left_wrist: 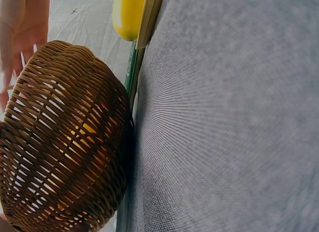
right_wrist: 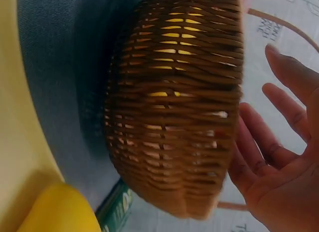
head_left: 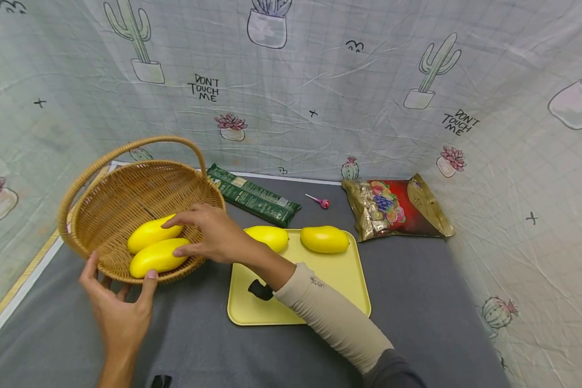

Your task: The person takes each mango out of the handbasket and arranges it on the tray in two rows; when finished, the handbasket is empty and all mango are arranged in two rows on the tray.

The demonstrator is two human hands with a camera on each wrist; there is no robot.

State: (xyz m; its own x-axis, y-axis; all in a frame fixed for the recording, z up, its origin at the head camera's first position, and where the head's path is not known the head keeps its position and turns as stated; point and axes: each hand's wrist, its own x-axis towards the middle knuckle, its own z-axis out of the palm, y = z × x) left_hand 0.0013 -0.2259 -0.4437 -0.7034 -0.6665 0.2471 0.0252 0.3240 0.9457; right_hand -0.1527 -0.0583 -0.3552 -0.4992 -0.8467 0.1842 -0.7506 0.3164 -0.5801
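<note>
A wicker basket with a tall handle stands at the left, holding two yellow mangoes side by side. My left hand grips its near rim, thumb over the edge and fingers on the outer side. Over the right side of the basket reaches my right hand, its fingers spread and loosely bent above the mangoes. In the right wrist view those fingers are apart beyond the basket's rim. Through the weave, the left wrist view shows bits of yellow.
A yellow tray right of the basket bears two more mangoes; my right forearm crosses it. Behind lie a long green packet, a lollipop and a gold and red candy bag. A patterned cloth hangs behind the table.
</note>
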